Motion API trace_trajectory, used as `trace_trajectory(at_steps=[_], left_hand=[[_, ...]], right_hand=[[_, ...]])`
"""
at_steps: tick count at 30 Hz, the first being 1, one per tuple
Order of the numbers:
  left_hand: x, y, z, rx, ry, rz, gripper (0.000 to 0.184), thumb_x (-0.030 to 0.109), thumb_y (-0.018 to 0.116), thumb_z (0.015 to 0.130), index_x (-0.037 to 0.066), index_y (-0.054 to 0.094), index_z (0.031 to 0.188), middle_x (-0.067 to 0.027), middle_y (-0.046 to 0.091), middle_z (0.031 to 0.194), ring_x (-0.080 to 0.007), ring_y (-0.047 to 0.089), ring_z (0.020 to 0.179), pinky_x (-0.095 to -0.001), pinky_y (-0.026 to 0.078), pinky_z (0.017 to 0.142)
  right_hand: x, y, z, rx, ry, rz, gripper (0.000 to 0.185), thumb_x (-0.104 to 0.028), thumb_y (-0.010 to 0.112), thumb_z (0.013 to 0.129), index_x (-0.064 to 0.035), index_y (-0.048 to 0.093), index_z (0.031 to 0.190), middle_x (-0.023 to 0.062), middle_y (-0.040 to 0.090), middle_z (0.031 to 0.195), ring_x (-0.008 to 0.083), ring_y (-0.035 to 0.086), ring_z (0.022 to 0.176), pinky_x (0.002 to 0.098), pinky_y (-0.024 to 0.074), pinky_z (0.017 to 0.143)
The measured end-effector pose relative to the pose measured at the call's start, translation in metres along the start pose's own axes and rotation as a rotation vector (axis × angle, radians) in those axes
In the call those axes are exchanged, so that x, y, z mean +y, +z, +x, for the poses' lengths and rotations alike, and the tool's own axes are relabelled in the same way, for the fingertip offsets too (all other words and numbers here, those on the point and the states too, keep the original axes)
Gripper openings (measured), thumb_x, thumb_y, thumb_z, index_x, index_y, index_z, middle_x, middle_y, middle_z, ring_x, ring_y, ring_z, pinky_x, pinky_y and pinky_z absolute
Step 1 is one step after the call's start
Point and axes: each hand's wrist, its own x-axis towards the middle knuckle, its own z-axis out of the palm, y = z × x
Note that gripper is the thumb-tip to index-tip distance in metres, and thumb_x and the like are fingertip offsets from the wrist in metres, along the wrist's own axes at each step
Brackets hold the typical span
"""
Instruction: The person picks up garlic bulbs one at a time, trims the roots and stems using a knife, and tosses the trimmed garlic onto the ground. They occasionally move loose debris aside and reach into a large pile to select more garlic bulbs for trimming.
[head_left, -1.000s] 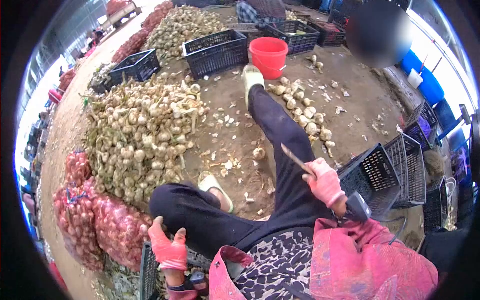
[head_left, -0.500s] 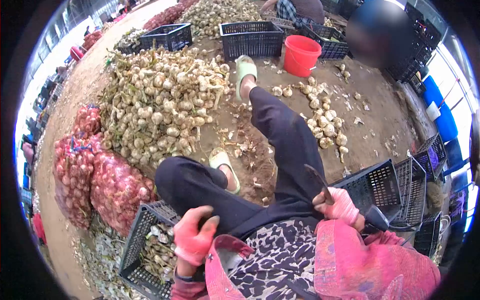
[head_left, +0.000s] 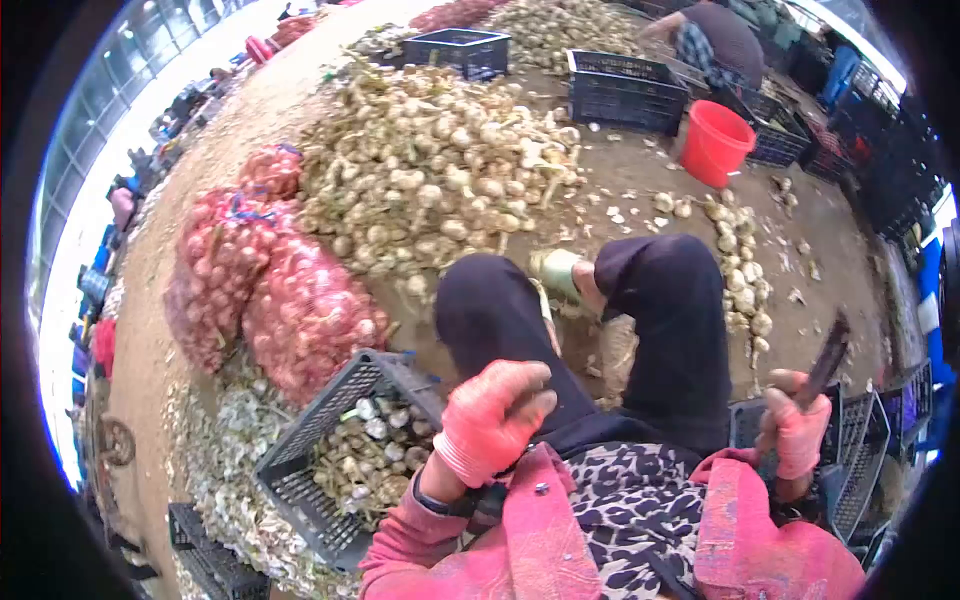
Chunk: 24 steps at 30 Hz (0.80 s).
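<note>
The right hand [head_left: 797, 430] is clenched round a knife [head_left: 828, 362], dark blade pointing away from the body — the left hand [head_left: 497, 415], fingers loosely curled and thumb apart, is just beside a black plastic crate [head_left: 308, 522] holding garlic bulbs [head_left: 368, 455]. Over there, beyond the knees, a garlic heap [head_left: 430, 170] spreads near red mesh sacks [head_left: 310, 315]

Working off the garlic heap [head_left: 440, 175], I see sacks [head_left: 310, 320] before it on the left, a crate [head_left: 296, 512] holding bulbs [head_left: 370, 450] farther out before it, a bucket [head_left: 715, 148] and loose bulbs [head_left: 741, 277] to its right, and a second crate [head_left: 480, 60] just behind it.
</note>
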Motion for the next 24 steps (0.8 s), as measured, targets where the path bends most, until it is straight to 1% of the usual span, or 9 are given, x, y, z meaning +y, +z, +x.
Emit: trace_trajectory(at_steps=[6, 9, 11, 15, 17, 19, 21, 23, 24], left_hand=[[-0.007, -0.073, 0.014, 0.443, -0.149, -0.006, 0.019, 0.007, 0.064, 0.081, -0.001, 0.060, 0.098, -0.0043, 0.062, 0.082, -0.0105, 0.057, 0.077, -0.0248, 0.048, 0.067], [-0.036, -0.100, 0.042, 0.579, -0.370, -0.336, 0.019, 0.007, 0.060, 0.083, 0.002, 0.058, 0.101, -0.0021, 0.059, 0.074, -0.0073, 0.054, 0.057, -0.0205, 0.045, 0.050], [-0.068, -0.109, 0.067, 0.612, -0.410, -0.296, 0.016, 0.008, 0.059, 0.084, 0.002, 0.058, 0.099, -0.0004, 0.058, 0.071, -0.0075, 0.053, 0.051, -0.0205, 0.043, 0.044], [-0.151, -0.112, 0.121, 0.474, -0.515, -0.416, 0.017, 0.007, 0.061, 0.083, 0.001, 0.058, 0.099, -0.0017, 0.060, 0.074, -0.0083, 0.055, 0.053, -0.0208, 0.045, 0.046], [-0.194, -0.102, 0.159, 0.449, -0.559, -0.235, 0.018, 0.013, 0.062, 0.082, 0.005, 0.060, 0.099, -0.0025, 0.062, 0.075, -0.0107, 0.057, 0.054, -0.0241, 0.046, 0.046], [-0.184, -0.077, 0.197, 0.420, -0.681, -0.316, 0.028, 0.011, 0.066, 0.078, 0.000, 0.058, 0.103, -0.0040, 0.062, 0.077, -0.0102, 0.054, 0.051, -0.0222, 0.045, 0.046], [-0.228, -0.061, 0.231, 0.325, -0.682, -0.173, 0.034, 0.012, 0.068, 0.077, -0.001, 0.056, 0.105, -0.0069, 0.062, 0.082, -0.0108, 0.053, 0.049, -0.0229, 0.045, 0.046], [-0.280, -0.041, 0.259, 0.320, -0.630, -0.061, 0.046, 0.016, 0.071, 0.073, -0.003, 0.055, 0.111, -0.0100, 0.064, 0.086, -0.0146, 0.059, 0.069, -0.0282, 0.049, 0.062], [-0.309, -0.033, 0.269, 0.291, -0.693, 0.112, 0.053, 0.018, 0.071, 0.072, 0.000, 0.050, 0.118, -0.0111, 0.064, 0.088, -0.0166, 0.060, 0.067, -0.0287, 0.049, 0.059]], right_hand=[[-0.028, -0.025, 0.042, 0.200, -0.335, 0.018, 0.026, -0.014, 0.063, 0.079, 0.0017, 0.059, 0.099, -0.0003, 0.051, 0.058, 0.0084, 0.048, 0.043, 0.0206, 0.0353, 0.039], [-0.052, -0.020, 0.085, 0.230, -0.358, 0.041, 0.027, -0.014, 0.063, 0.079, 0.0015, 0.059, 0.101, -0.0009, 0.051, 0.059, 0.0069, 0.047, 0.045, 0.0205, 0.0362, 0.041], [-0.052, -0.020, 0.114, 0.246, -0.360, 0.066, 0.028, -0.014, 0.063, 0.078, 0.0015, 0.059, 0.102, -0.0009, 0.052, 0.060, 0.0062, 0.047, 0.046, 0.0205, 0.0369, 0.042], [-0.032, -0.024, 0.158, 0.094, -0.242, 0.056, 0.036, -0.012, 0.064, 0.077, 0.0004, 0.057, 0.110, 0.0017, 0.057, 0.073, 0.0060, 0.046, 0.047, 0.0202, 0.0386, 0.043], [-0.023, -0.016, 0.176, 0.045, -0.144, 0.148, 0.045, -0.010, 0.064, 0.076, 0.0005, 0.051, 0.118, 0.0027, 0.059, 0.079, 0.0060, 0.046, 0.047, 0.0198, 0.0386, 0.043], [-0.006, -0.015, 0.201, 0.004, -0.062, 0.085, 0.054, -0.013, 0.065, 0.076, -0.0008, 0.046, 0.125, 0.0032, 0.062, 0.085, 0.0048, 0.045, 0.047, 0.0191, 0.0365, 0.042], [0.005, -0.006, 0.231, -0.015, -0.003, 0.038, 0.055, -0.015, 0.067, 0.074, -0.0001, 0.048, 0.123, 0.0018, 0.061, 0.080, 0.0046, 0.044, 0.048, 0.0193, 0.0355, 0.042], [0.013, 0.012, 0.266, -0.018, -0.004, -0.043, 0.051, -0.016, 0.068, 0.070, 0.0007, 0.054, 0.116, -0.0005, 0.057, 0.074, 0.0047, 0.044, 0.049, 0.0201, 0.0340, 0.043], [0.008, 0.028, 0.279, -0.045, 0.037, -0.052, 0.046, -0.017, 0.069, 0.068, 0.0014, 0.058, 0.109, -0.0022, 0.053, 0.069, 0.0056, 0.043, 0.049, 0.0209, 0.0333, 0.044]])
